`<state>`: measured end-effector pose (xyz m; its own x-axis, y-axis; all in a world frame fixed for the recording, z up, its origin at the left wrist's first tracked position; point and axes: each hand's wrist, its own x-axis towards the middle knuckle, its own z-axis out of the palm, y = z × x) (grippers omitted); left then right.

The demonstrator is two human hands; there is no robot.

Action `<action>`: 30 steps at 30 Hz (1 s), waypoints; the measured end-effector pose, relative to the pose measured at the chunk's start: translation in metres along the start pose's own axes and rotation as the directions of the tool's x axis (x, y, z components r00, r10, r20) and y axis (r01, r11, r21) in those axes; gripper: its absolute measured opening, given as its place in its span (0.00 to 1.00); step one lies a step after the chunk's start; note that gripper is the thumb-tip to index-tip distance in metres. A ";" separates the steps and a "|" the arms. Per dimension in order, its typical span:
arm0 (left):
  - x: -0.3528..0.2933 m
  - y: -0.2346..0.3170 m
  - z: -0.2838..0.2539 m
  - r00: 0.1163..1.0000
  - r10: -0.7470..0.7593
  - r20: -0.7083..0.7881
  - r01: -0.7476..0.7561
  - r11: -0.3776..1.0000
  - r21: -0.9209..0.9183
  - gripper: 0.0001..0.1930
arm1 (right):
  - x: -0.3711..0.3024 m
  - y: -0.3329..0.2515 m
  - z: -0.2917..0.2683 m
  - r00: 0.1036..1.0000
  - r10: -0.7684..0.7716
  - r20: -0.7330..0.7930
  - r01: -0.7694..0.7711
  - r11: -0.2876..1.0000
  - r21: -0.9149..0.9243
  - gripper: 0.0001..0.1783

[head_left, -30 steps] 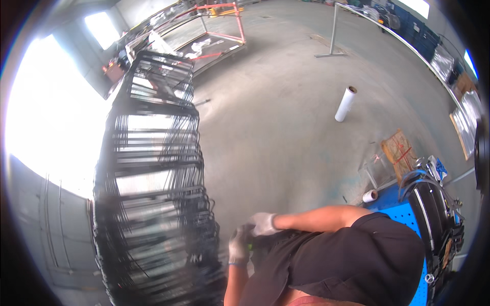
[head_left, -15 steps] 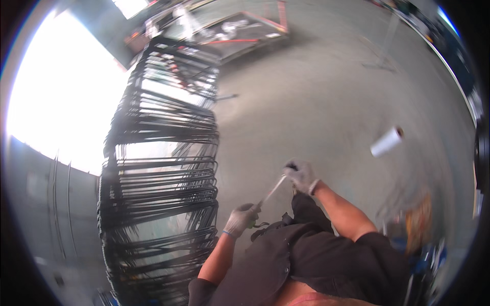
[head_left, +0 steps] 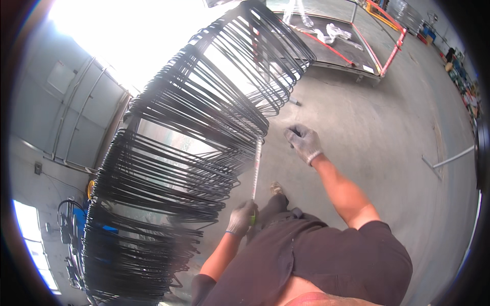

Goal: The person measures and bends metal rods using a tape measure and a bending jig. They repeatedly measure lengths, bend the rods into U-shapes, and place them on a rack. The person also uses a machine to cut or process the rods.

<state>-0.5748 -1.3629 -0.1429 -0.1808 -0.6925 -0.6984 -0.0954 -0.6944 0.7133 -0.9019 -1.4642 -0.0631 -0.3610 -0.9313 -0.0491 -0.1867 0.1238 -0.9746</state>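
In a pale work glove, my left hand [head_left: 239, 218] is closed round a tape measure [head_left: 252, 219], of which a small yellow-green part shows. Its pale blade [head_left: 257, 168] runs up and away from the hand, and its far end lies at the edge of a long row of black bent-rod metal frames [head_left: 204, 117]. My right hand [head_left: 305, 144], gloved too, hovers to the right of the blade, apart from it. Its fingers are curled in, and a dark patch shows at them; whether that is an object or the glove, I cannot make out.
The frames stand close together along my left. Beyond them is a low cart [head_left: 326, 51] with red rails and clear plastic wrap [head_left: 337, 33] on its deck. A grey metal stand [head_left: 446, 159] is on the floor at the right. Blue equipment [head_left: 79, 219] stands far left.
My view has turned toward the frames. My right hand has come away from the tape blade, which now stretches from my left hand to the frames.
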 end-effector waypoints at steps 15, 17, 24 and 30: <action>0.142 0.117 0.060 0.904 0.070 -0.423 -0.265 0.867 -0.423 0.20 | 0.376 -0.073 0.117 0.897 -0.176 0.406 0.429 0.571 -0.700 0.25; 0.141 0.115 0.071 0.854 -0.011 -0.520 -0.283 0.829 -0.483 0.21 | 0.408 -0.089 0.137 0.864 -0.134 0.486 0.490 0.451 -0.746 0.24; 0.156 0.138 0.202 0.706 -0.346 -0.618 -0.364 0.571 -0.736 0.21 | 0.499 -0.068 0.164 0.730 -0.338 0.594 0.682 0.298 -0.668 0.16; 0.167 0.144 0.298 0.742 -0.397 -0.541 -0.335 0.480 -0.811 0.20 | 0.497 -0.084 0.137 0.696 -0.212 0.686 0.707 0.370 -0.603 0.15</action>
<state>-0.9107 -1.5198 -0.1388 0.4334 -0.3438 -0.8331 0.8085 -0.2600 0.5279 -0.9408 -1.9842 -0.0356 0.4156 -0.9093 0.0227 -0.8749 -0.4065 -0.2634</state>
